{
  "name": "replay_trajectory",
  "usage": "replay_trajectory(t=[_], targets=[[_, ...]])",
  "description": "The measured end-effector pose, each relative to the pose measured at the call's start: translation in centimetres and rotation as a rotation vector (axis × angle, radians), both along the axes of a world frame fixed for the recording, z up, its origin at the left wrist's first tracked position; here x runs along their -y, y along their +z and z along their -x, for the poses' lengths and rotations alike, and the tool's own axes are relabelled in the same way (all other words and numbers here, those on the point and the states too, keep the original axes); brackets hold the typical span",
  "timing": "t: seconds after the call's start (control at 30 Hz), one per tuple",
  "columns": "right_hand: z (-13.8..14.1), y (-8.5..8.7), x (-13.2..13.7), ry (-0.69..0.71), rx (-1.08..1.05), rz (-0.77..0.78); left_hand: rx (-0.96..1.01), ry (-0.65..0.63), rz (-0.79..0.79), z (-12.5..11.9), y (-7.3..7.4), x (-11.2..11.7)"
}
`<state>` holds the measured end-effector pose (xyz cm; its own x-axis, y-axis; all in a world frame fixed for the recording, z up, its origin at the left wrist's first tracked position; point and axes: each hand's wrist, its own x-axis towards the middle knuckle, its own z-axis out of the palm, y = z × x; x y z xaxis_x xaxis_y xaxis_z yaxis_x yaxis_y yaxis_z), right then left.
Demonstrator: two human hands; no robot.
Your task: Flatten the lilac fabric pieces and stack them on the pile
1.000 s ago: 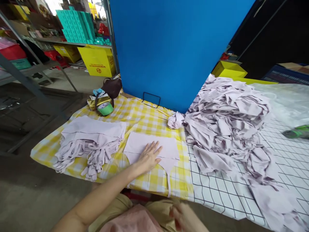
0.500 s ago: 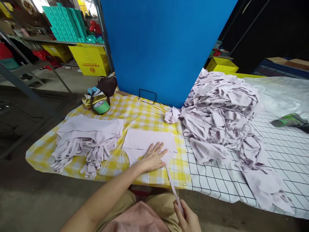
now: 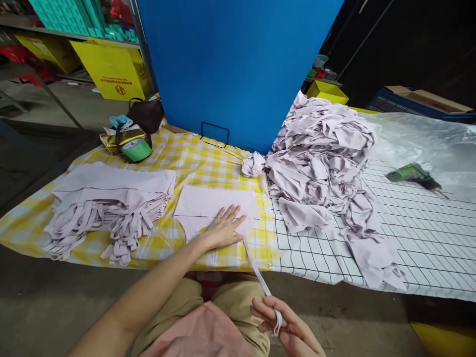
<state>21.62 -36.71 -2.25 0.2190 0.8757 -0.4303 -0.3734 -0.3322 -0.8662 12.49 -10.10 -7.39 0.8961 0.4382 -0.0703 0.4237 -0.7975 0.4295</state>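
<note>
My left hand (image 3: pixel 225 228) lies flat with fingers spread on a pale lilac fabric piece (image 3: pixel 208 202), pressing it to the yellow checked tablecloth (image 3: pixel 197 158). From the lower right corner of that piece runs a narrow fabric strap (image 3: pixel 256 267), taut toward me. Its end is looped over the fingers of my right hand (image 3: pixel 284 322), which is off the table's front edge. To the left sits a neat stack of similar pieces (image 3: pixel 115 178), their straps hanging in loops toward the front.
A large heap of crumpled lilac fabric (image 3: pixel 330 134) lies on the right. A blue panel (image 3: pixel 238 64) stands at the back. Green tape (image 3: pixel 137 150) and a dark bag (image 3: pixel 148 115) are at back left; a green-and-black tool (image 3: pixel 409 173) lies far right on the white grid cloth (image 3: pixel 431 228).
My right hand has shifted slightly, its fingers loosened and turned, with the strap end now looped over them. My left hand stays on the fabric. The view has turned a little right and down.
</note>
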Motion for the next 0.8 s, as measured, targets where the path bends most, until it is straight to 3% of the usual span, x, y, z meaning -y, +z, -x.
replay_trajectory(t=[0.13, 0.23, 0.33, 0.4, 0.53, 0.6, 0.67, 0.8], targets=[[-1.6, 1.6, -2.9, 0.191, 0.235, -0.015, 0.142, 0.058, 0.009, 0.6, 0.7, 1.2], [-2.1, 1.6, -5.4, 0.194, 0.382, -0.001, 0.405, 0.100, 0.094, 1.9, 2.4, 3.7], [-2.0, 1.3, -7.3, 0.197, 0.436, 0.063, 0.589, 0.057, 0.316, 3.2, 4.2, 6.5], [-1.8, 1.0, -8.1, 0.278, 0.464, 0.101, 0.619, 0.022, 0.456, 3.6, 4.9, 7.7], [-1.5, 0.8, -9.1, 0.434, 0.498, 0.138, 0.564, 0.143, 0.798, 3.4, 5.1, 8.0], [-1.6, 0.7, -9.4, 0.452, 0.486, 0.145, 0.517, 0.173, 0.889, 3.2, 5.2, 7.6], [-1.7, 0.5, -9.5, 0.450, 0.470, 0.158, 0.488, 0.178, 0.865, 3.2, 5.3, 7.2], [-1.6, 0.4, -9.8, 0.441, 0.445, 0.184, 0.466, 0.147, 0.670, 3.1, 4.8, 7.0]])
